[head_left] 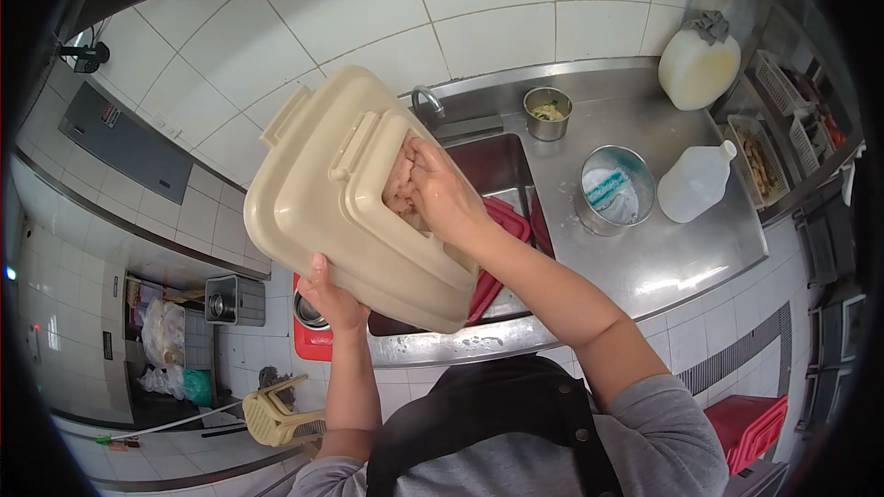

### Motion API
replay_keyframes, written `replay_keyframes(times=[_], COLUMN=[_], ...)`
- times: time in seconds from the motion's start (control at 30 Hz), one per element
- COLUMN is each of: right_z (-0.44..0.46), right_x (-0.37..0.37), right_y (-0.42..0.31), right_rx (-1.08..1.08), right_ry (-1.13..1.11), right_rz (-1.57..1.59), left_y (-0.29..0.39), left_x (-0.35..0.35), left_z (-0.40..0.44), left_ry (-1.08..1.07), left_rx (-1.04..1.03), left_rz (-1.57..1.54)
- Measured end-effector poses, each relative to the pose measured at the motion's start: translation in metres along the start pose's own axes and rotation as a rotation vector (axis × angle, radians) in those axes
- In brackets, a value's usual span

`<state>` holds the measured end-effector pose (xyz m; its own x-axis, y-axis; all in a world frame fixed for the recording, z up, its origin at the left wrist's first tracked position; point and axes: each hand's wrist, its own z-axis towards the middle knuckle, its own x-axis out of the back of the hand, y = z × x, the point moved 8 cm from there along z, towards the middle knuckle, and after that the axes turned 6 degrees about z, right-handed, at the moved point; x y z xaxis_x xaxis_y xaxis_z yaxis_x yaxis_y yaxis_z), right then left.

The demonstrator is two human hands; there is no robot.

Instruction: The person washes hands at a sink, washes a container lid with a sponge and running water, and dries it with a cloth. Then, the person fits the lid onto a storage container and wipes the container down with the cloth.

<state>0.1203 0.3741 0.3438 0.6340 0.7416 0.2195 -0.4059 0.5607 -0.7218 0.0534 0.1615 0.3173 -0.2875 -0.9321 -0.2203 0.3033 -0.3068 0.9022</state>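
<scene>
A large beige plastic bin lid [322, 184] is tilted over the sink [488, 161]. It has a raised rectangular frame with an opening. My left hand [333, 296] grips its lower left edge, thumb on top and fingers mostly hidden underneath. My right hand [447, 191] is closed at the opening, pressing a crumpled pinkish wad [400, 186], perhaps a cloth, against the inner side. Below the lid, partly covered, a dark red plastic piece [502, 221] lies in the sink.
Beyond the sink stands a faucet [428, 103]. On the steel counter are a small pot with food [548, 115], a metal pot with a soapy sponge [617, 186], a white jug [697, 182] and a large container [700, 64]. A beige stool [276, 412] stands at lower left.
</scene>
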Motion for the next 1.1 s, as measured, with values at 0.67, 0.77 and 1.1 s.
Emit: replay_keyframes(times=[0.67,0.77,1.1], right_z=[0.054,0.067,-0.084], right_x=[0.045,0.026,-0.030], right_y=[-0.037,-0.040,0.165], right_rx=[-0.090,0.183,-0.027], right_ry=[0.231,0.109,-0.004], right_rz=[0.592,-0.142,-0.332], left_y=[-0.011,-0.007,0.052], left_x=[0.046,0.038,0.070], left_z=[0.022,0.015,0.026], left_ry=[-0.124,-0.176,-0.301], left_rx=[0.120,0.018,-0.071], left_rz=[-0.160,0.027,-0.389])
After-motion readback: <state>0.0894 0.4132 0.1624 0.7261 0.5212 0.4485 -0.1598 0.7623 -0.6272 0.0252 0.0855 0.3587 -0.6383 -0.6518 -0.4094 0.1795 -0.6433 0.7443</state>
